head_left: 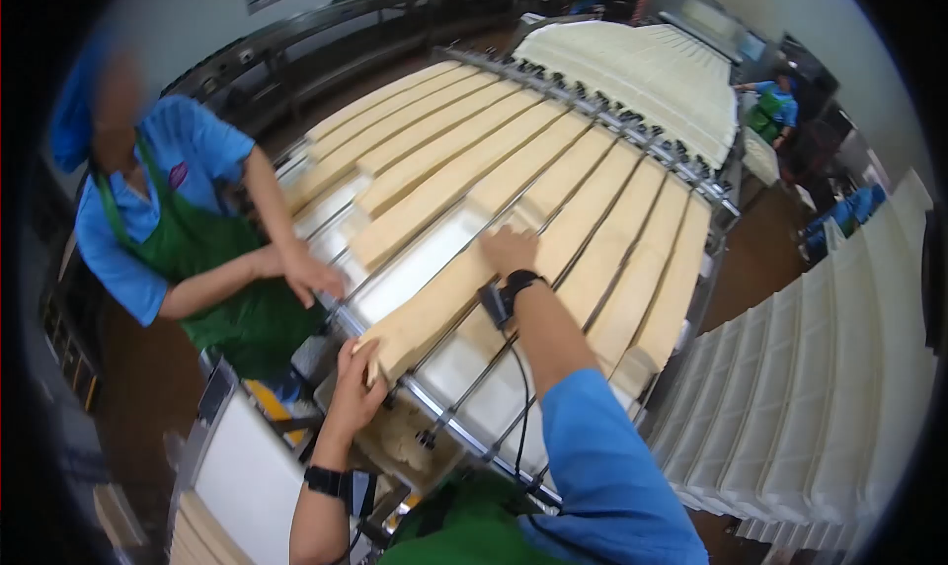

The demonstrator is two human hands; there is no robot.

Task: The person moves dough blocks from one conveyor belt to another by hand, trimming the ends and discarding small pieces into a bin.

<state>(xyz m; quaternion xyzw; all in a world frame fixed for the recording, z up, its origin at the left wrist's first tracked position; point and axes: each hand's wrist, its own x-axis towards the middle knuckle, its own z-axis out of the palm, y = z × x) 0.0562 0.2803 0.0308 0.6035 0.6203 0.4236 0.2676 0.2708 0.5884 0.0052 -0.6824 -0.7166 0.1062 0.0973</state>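
My left hand (357, 385) grips the near end of a thick, pale beige dough-like strip (425, 313), at the front edge of a lane table. Farther along the same strip lies my right hand (511, 251), its fingers bent over the top and side. Thin metal rods (479, 377) part the lanes, and more strips (583, 229) lie lengthwise on both sides. White table surface (410, 259) shows left of the held strip. Both my wrists wear dark bands, and a cable hangs from the right one.
At the left a co-worker (188, 209) in blue and green has a hand (314, 277) by the table's edge. A bin (400, 437) with pale scraps sits below. Stacked white trays (790, 397) stand right. A white surface (247, 466) with cut strips is lower left.
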